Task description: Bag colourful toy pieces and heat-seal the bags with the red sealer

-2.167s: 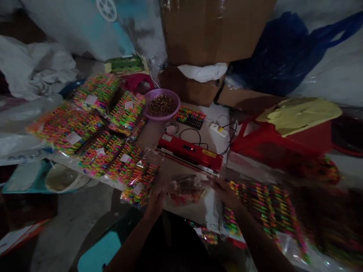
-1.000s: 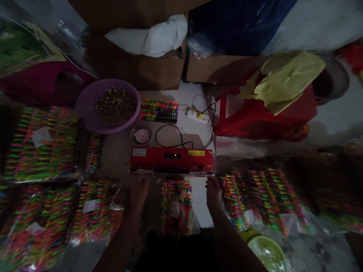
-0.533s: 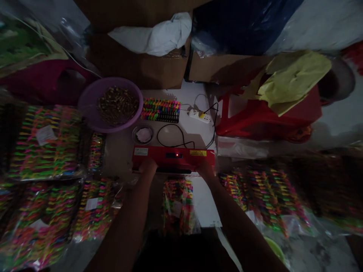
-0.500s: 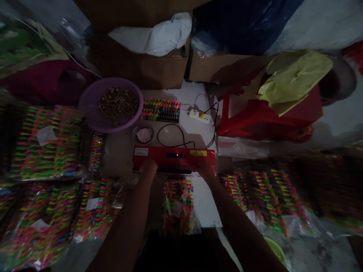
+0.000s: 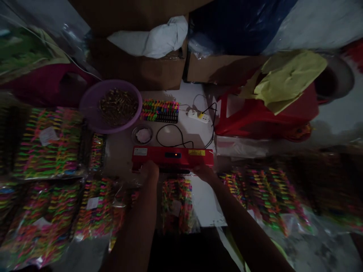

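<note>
Though both hands point(image 5: 150, 170) point(image 5: 204, 172) touch the smooth, oblong red machine point(image 5: 176, 161), finger spread is unclear.

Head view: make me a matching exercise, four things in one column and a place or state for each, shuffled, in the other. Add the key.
Things:
1. red machine
2. purple basin
3. power strip
4. yellow sheet

Place or state:
A. draped over red plastic
B. holding brass-coloured pieces
C. white, on the tabletop
D. with the left hand and right hand on it

Pairs: 1-D, 2-B, 3-C, 4-A
</note>
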The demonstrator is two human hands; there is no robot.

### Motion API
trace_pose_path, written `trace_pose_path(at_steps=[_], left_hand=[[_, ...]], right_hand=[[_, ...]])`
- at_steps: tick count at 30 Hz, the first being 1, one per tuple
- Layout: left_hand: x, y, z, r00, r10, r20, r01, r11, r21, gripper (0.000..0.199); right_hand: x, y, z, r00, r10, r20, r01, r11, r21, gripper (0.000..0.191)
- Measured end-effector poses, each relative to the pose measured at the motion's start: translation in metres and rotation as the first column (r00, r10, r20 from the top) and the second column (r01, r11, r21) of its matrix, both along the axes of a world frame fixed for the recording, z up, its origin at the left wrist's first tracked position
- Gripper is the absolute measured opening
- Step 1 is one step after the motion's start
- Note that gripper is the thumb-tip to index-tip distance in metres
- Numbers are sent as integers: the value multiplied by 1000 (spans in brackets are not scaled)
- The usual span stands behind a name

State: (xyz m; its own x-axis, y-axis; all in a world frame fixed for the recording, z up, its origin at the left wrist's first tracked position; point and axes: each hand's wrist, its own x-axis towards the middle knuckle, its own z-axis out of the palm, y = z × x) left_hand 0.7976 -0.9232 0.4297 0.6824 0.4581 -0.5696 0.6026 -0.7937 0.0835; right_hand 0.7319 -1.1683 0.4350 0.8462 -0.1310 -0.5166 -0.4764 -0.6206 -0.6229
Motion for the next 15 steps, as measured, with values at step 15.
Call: trace_pose_path(at_steps=[15], left_hand=[[-21, -1, -9, 995, 8, 101, -6, 1000, -22, 29]], right_hand=[[-15, 9, 12, 930, 340, -142, -369, 863, -346, 29]])
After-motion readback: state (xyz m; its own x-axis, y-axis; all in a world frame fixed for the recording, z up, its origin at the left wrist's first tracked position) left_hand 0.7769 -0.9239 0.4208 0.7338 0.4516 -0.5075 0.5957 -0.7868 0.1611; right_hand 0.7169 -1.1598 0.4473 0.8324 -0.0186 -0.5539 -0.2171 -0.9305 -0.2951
